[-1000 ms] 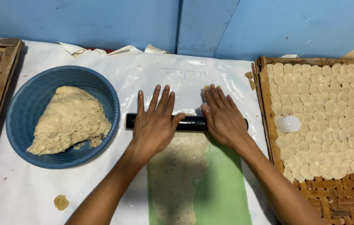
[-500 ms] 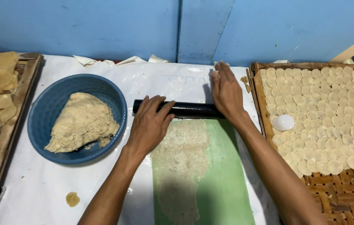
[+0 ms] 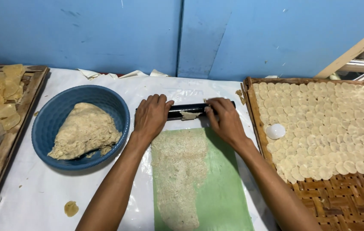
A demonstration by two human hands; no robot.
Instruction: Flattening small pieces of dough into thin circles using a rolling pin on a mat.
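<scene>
Looking down from the head camera, I see both of my hands on a black rolling pin point(image 3: 192, 110) that lies crosswise on the table point(image 3: 32, 192), at the far end of a green mat point(image 3: 220, 188); my left hand point(image 3: 151, 116) rests on the pin's left part with the fingers together and curled over its top; my right hand point(image 3: 225, 119) covers the right part, fingers bent down over it, and a short stub of the pin shows past it on the right; whether either hand truly clamps the pin or only presses on it I cannot tell. The pin is a slim, glossy dark cylinder; a pale scrap of dough point(image 3: 189, 114) sticks to its middle between my hands. Just near of the pin, a thin, grainy sheet of rolled dough point(image 3: 180, 171) runs down the left half of the mat toward me, with ragged edges and a beige colour; the mat's right half is bare green. Left of my left hand stands a blue bowl point(image 3: 58, 115) holding a rough lump of dough point(image 3: 85, 130); a small blob point(image 3: 71, 208) lies on the white table cover near it. On the right, a woven tray point(image 3: 340, 201) carries rows of small pale rounds point(image 3: 319, 124), with a white round cutter point(image 3: 275, 131) among them; at the far left a wooden tray point(image 3: 36, 85) holds yellowish pieces point(image 3: 6, 92).
</scene>
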